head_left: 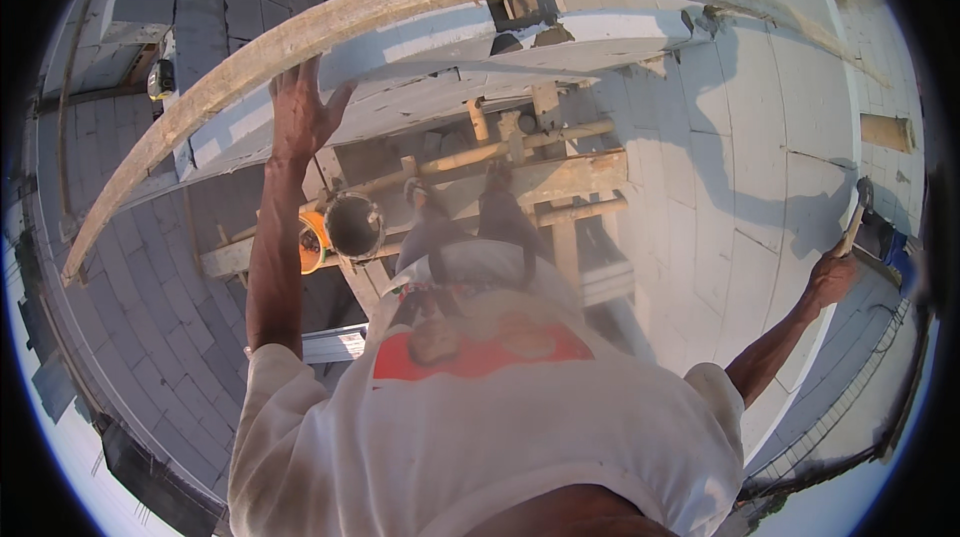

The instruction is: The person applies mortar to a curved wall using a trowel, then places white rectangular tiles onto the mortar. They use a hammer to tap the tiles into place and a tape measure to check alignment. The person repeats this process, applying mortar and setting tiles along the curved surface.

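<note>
My left hand (306,115) is raised with its fingers spread. Its fingertips meet the lower edge of a long wooden plank (330,25), which looks bowed across the upper view. Beside and below that hand runs a row of pale grey building blocks (425,42) with a gap and broken edges near its middle. Far to the right, my right hand (832,277) is closed around the wooden handle of a hammer (856,212), its dark head pointing up. The hammer is over the edge of the pale block wall (760,167), apart from the plank.
My feet stand on scaffold boards (570,177) laid with bamboo poles (580,212). A dark bucket (354,225) and an orange bucket (312,243) are left of my legs. A small yellow-and-black object (160,80) sits at the far left. Block walls enclose both sides.
</note>
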### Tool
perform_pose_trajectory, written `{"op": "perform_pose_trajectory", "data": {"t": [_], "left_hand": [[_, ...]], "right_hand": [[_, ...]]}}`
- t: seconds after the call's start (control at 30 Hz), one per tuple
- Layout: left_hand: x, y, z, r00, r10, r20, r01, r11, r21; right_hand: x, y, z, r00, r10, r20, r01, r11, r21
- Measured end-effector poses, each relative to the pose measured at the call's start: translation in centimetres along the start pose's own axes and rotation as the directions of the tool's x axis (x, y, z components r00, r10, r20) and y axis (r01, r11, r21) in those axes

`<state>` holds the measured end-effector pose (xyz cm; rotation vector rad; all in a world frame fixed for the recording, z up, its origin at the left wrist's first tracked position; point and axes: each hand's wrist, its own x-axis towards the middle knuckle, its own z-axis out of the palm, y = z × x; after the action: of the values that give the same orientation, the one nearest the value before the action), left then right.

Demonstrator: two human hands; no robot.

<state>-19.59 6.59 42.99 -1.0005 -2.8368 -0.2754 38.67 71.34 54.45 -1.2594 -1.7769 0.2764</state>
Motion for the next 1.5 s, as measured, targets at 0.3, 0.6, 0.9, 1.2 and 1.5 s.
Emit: {"op": "perform_pose_trajectory", "data": {"t": [0.3,0.6,0.9,1.2,1.5], "left_hand": [[5.3,-2.1,1.1,0.871,0.079,0.485,-0.099,0.995,0.016],[5.5,-4.2,4.6,0.952,0.107,0.287,-0.117,0.993,0.019],[5.2,-2.7,2.9,0.962,0.014,0.273,-0.046,0.993,0.111],[5.3,-2.5,3.4,0.970,-0.019,0.244,-0.010,0.993,0.117],[4.6,-4.3,3.9,0.968,0.061,0.245,-0.074,0.996,0.045]], "right_hand": [[-24.6,-22.6,15.7,0.527,0.348,0.775,-0.736,0.643,0.211],[-35.5,-26.3,33.3,0.133,0.237,0.962,-0.907,0.420,0.022],[-37.3,-21.3,36.0,0.103,0.173,0.980,-0.985,0.155,0.076],[-37.0,-22.2,35.3,0.046,0.199,0.979,-0.926,0.377,-0.033],[-34.9,-30.6,30.7,0.020,0.057,0.998,-0.656,0.754,-0.030]]}}
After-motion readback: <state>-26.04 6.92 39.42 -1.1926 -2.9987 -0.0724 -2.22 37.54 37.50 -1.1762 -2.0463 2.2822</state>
